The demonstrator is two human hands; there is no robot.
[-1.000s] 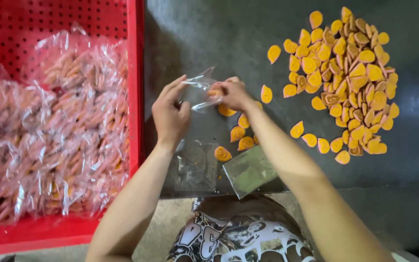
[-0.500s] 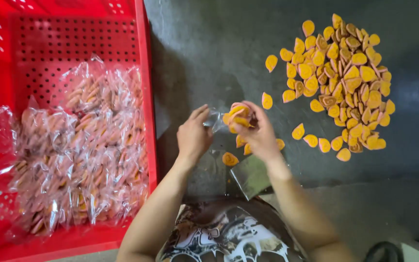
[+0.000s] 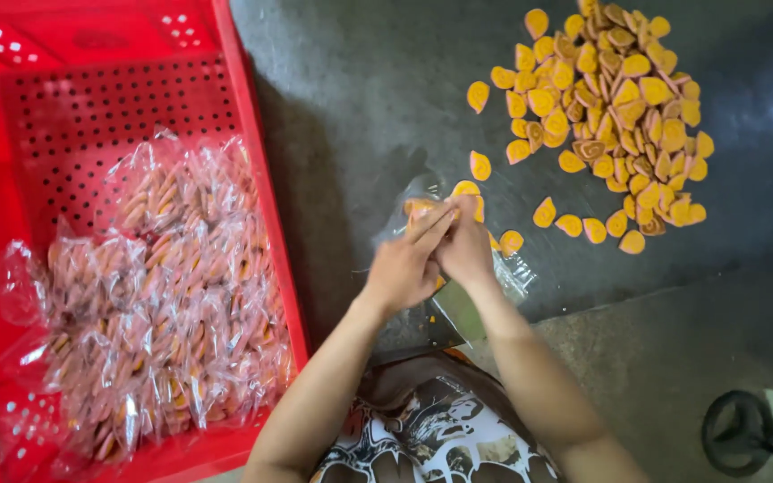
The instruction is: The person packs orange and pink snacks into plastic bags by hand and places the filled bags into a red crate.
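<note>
Clear plastic bag (image 3: 422, 213) sits pinched between both hands just above the dark surface (image 3: 351, 107), with a few orange biscuits visible at its mouth. The left hand (image 3: 402, 268) and the right hand (image 3: 465, 248) are pressed close together, fingers touching, clamped on the film and the pieces going into it; motion blur hides exactly how each finger lies. Holding the bag up off the surface seems a way to keep its mouth open while pieces go in. A handful of loose biscuits (image 3: 479, 165) lies scattered just beside the hands, near enough to grab, while the big heap of orange biscuits (image 3: 615, 107) spreads further up and to the right. More flat empty bags (image 3: 512, 273) appear to lie under the wrists. On the left, well apart from the heap, a red perforated crate (image 3: 91, 98) holds a pile of filled bags (image 3: 154, 304), tumbled loosely against its near wall.
</note>
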